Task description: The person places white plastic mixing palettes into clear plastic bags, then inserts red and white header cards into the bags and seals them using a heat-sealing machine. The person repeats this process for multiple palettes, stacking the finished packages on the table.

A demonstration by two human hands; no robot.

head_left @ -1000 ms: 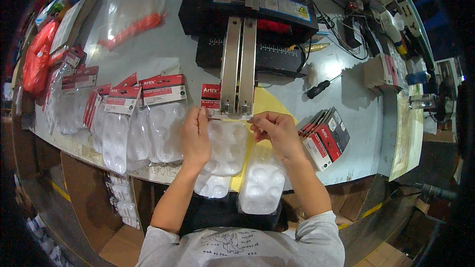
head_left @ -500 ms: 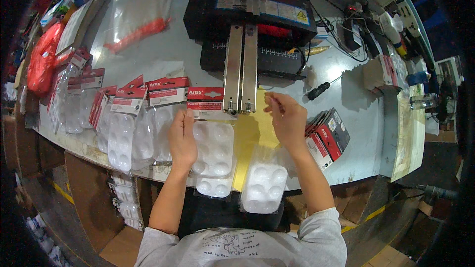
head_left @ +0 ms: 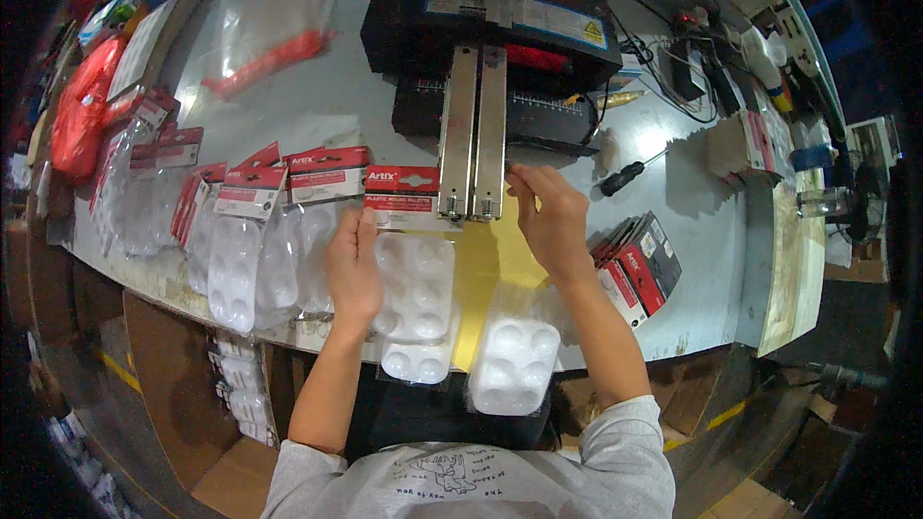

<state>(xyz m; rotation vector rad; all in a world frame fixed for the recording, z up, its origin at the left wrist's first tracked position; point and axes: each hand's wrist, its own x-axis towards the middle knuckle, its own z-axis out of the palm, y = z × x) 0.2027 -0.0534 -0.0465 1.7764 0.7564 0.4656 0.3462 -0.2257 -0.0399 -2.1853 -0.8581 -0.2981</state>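
Note:
My left hand (head_left: 354,269) pinches the lower left corner of a red and white header card (head_left: 402,189) between thumb and fingers. The card's right part is hidden under two long metal arms (head_left: 473,135) of a black machine (head_left: 413,14). Below the card lies a white plastic paint palette (head_left: 413,284) in a clear bag. On the other side of the arms my right hand (head_left: 553,226) is closed, thumb and fingertips together beside the right arm; what they hold is hidden. A second stack of bagged white palettes (head_left: 516,365) lies over the table's front edge, on a yellow sheet (head_left: 497,255).
Bagged palettes with header cards (head_left: 245,192) crowd the left side. Folded header cards (head_left: 639,274) and a screwdriver (head_left: 620,178) lie at right. More cards (head_left: 750,146) stand farther right. Clear bags (head_left: 269,24) and a red bag (head_left: 88,115) are at the back left.
My right hand has moved left, bringing its fingertips up against the right metal arm. My left hand stays on the header card. The whole view has shifted slightly.

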